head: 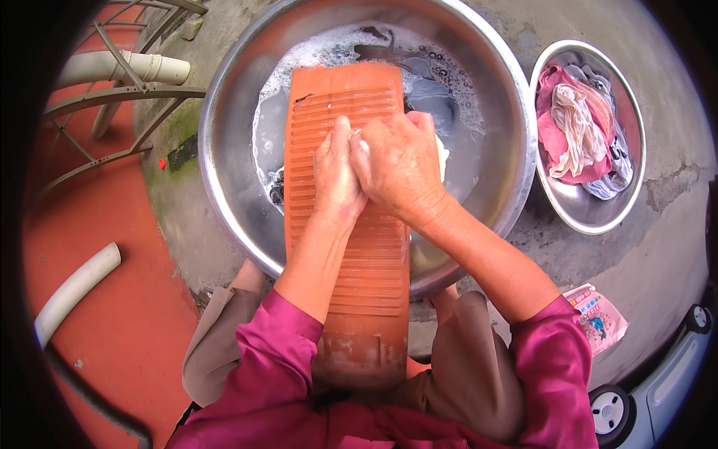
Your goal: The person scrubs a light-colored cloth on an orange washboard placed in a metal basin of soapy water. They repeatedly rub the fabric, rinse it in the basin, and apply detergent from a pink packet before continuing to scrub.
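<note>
My left hand (338, 171) and my right hand (399, 160) are pressed together over the ridged middle of an orange plastic washboard (359, 264). They are closed around a pale wet cloth (443, 157). Only a scrap of it shows beyond my right hand, and the rest is hidden in my fists. The washboard leans from my lap into a large round metal basin (507, 185). Cloudy, sudsy water (449, 67) fills the bottom of the basin. Dark fabric (376, 51) lies in the water at the far side, and another dark piece (277, 188) shows left of the board.
To the right, a smaller metal basin (597, 221) holds pink, white and bluish garments (583, 129). A pink printed packet (603, 320) lies on the concrete near a blue wheeled toy-like vehicle (673, 370). At left are a metal frame (120, 95) and white pipes (84, 286).
</note>
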`<state>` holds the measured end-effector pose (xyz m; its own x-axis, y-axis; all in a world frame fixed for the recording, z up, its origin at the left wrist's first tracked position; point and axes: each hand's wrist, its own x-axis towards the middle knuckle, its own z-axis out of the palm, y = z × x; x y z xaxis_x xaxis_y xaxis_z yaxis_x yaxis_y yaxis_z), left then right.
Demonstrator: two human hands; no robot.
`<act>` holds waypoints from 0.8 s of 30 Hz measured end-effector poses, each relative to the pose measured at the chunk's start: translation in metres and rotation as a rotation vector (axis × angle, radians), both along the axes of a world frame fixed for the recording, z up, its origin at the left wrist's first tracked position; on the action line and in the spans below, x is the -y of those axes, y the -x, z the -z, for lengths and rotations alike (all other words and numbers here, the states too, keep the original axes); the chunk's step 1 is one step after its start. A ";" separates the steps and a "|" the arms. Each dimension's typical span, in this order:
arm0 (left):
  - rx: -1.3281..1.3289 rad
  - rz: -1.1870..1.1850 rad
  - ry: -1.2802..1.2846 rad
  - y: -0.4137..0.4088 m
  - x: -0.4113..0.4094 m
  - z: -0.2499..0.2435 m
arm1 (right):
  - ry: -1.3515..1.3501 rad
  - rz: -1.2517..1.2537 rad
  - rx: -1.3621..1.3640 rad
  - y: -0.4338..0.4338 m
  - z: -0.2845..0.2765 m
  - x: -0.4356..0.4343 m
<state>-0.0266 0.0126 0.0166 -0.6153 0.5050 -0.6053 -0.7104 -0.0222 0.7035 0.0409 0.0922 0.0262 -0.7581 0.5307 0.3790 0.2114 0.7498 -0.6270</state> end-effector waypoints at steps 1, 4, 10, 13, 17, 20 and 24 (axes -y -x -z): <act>0.041 0.052 -0.122 0.011 0.011 0.011 | 0.054 -0.093 -0.002 0.000 -0.007 0.019; -0.007 -0.145 0.045 -0.024 -0.002 0.005 | 0.052 0.047 0.109 0.017 0.016 -0.010; 0.070 -0.023 0.018 -0.003 -0.004 0.008 | 0.010 -0.092 -0.103 0.008 0.000 0.009; 0.074 -0.022 -0.021 -0.019 0.001 0.004 | -0.034 0.079 0.020 0.016 0.017 -0.026; 0.065 -0.144 -0.163 -0.016 -0.006 -0.022 | 1.003 0.137 0.049 -0.014 0.038 -0.051; -0.070 -0.089 -0.116 -0.008 0.014 -0.004 | 1.409 0.021 -0.123 -0.034 0.037 -0.051; 0.206 0.089 -0.201 -0.002 0.022 -0.013 | 1.470 0.047 -0.290 -0.043 0.035 -0.049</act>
<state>-0.0243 -0.0093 0.0294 -0.4377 0.6740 -0.5950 -0.8431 -0.0777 0.5322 0.0842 0.1414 -0.0092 -0.7239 0.5824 -0.3698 -0.0436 -0.5735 -0.8180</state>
